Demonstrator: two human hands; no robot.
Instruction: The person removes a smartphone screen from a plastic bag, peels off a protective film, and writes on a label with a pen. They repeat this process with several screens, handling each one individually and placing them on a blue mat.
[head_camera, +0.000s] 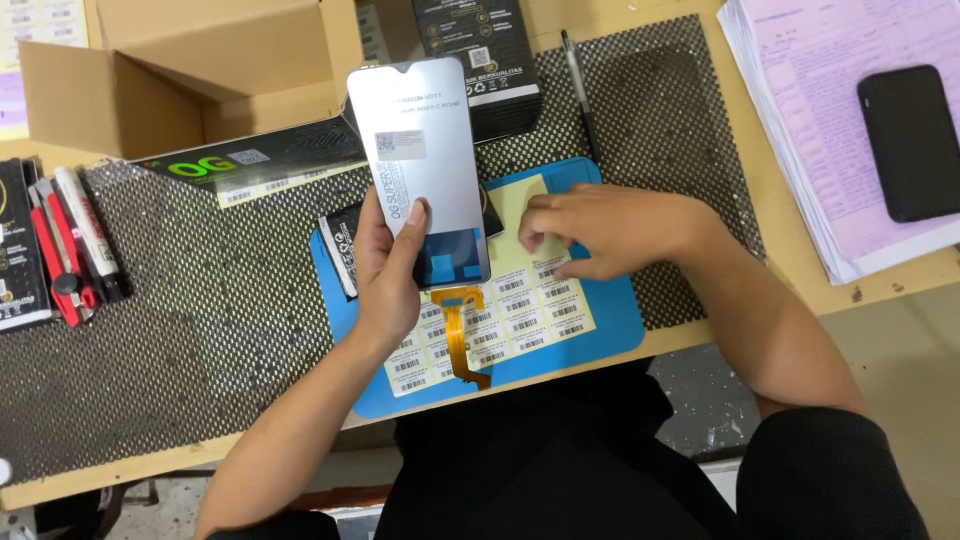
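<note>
My left hand (390, 270) holds a phone display panel (425, 150) upright by its lower end, thumb across the face. An orange flex cable (458, 335) dangles from the panel's bottom. My right hand (610, 230) rests fingertips-down on a yellow sheet of small barcode stickers (520, 310), pinching at one near the sheet's upper edge. The sheet lies on a blue work mat (610, 320) at the table's front edge.
A black box with green lettering (250, 165) and another black box (480, 50) lie behind the mat, beside an open cardboard carton (200, 60). A pen (580, 90), red cutters (65, 250), a paper stack (820, 120) and a dark phone (910, 140) surround the area.
</note>
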